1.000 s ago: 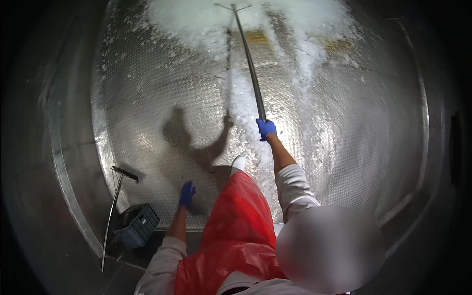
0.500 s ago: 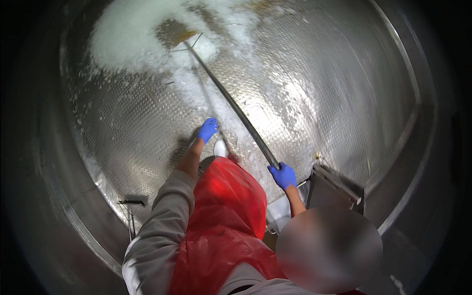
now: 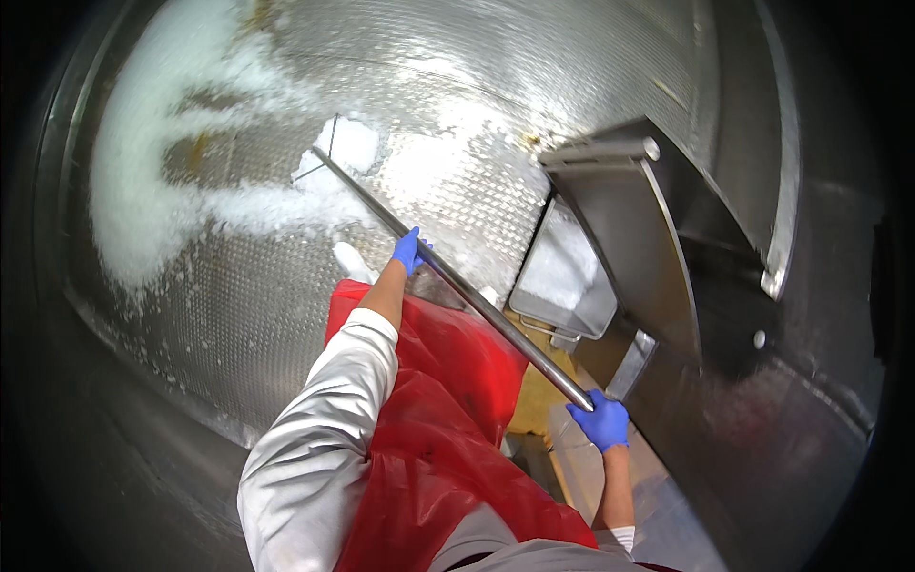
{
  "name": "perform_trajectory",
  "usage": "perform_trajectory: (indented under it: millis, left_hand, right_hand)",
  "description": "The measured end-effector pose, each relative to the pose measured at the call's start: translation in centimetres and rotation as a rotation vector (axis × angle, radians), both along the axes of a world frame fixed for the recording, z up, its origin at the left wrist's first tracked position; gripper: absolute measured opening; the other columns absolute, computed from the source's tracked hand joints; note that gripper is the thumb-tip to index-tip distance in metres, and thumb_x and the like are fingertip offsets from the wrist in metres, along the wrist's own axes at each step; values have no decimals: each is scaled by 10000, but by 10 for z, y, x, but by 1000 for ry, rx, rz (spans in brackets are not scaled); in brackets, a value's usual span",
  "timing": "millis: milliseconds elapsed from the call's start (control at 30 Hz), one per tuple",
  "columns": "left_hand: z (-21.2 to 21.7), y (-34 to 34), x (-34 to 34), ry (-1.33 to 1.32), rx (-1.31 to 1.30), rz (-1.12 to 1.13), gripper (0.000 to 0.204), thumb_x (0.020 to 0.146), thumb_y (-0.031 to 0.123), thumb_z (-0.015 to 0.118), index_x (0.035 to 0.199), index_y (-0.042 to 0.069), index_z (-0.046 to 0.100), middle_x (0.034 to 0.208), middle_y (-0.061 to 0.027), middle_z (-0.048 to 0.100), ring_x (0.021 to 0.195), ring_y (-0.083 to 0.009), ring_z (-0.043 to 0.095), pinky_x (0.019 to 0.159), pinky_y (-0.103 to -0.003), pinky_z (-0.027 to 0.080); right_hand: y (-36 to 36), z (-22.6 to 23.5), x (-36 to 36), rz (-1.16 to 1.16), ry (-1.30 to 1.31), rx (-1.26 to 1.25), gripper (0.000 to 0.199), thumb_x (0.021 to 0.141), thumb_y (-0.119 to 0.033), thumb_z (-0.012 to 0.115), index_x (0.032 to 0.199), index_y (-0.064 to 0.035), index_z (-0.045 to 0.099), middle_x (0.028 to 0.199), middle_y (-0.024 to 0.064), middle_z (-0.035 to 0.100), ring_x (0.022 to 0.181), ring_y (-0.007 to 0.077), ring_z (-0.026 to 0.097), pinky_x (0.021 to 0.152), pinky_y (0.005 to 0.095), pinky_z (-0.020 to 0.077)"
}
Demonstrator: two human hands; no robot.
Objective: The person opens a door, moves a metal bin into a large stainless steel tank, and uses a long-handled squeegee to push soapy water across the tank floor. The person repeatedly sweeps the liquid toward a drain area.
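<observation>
Raking loose white crushed ice (image 3: 355, 148) over a textured silvery metal floor (image 3: 257, 343), to judge by the clump gathered at the tool; likely in the step of drawing a load toward a grey, rectangular, open-topped tub (image 3: 599, 313), already holding some ice. Working with a long, straight, grey metal pole (image 3: 505, 330), slanted past the near left corner of the tub and tipped with a thin, dark, braced crossbar (image 3: 333, 136) well left of the tub. Grasping the pole in two places: partway along with the blue-gloved left hand (image 3: 408, 252), left of the tub, grip wrapped around the shaft; at the butt end with the blue-gloved right hand (image 3: 603, 420), on the near side of the tub, grip likewise curled round the metal. Cannot tell whether to call pole and tub touching.

Finding the clump at the crossbar, left of the tub and apart from it, and a much larger white heap of ice (image 3: 143, 210) farther left of the tub. Noting also a white boot (image 3: 353, 262) and a glossy red plastic apron (image 3: 429, 381) left of the tub, plus tall steel panels (image 3: 634, 253) close on its right.

Calling next, as a judgement, for a steady two-handed pull, bringing the clump along the floor to the tub, with care to steer the pole clear of tub and panels. Probably needing several more strokes after that, given the heap.
</observation>
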State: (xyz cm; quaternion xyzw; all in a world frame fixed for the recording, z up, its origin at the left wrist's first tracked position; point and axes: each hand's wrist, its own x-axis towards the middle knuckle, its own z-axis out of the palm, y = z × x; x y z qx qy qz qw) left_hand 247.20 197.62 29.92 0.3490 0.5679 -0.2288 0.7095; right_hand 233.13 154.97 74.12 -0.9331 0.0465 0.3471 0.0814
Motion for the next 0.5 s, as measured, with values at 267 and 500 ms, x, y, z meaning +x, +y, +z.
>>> perform_trajectory:
  millis: [267, 500]
  left_hand:
    - [14, -353, -88, -41, -300, 133, 145, 959, 155, 526, 844, 69, 505, 679, -70, 508, 570, -231, 547, 557, -400, 519]
    - [99, -580, -149, -26, -556, -148, 136, 945, 113, 503, 814, 74, 511, 674, -73, 501, 617, -229, 554, 592, -400, 513]
  right_hand:
    - [-247, 89, -140, -266, -61, -303, 267, 712, -370, 768, 849, -148, 715, 686, 160, 675, 653, 361, 678, 613, 448, 544]
    - [-349, 221, -202, -390, -129, -508, 261, 675, -300, 767, 822, -88, 733, 662, 187, 657, 612, 356, 668, 587, 418, 523]
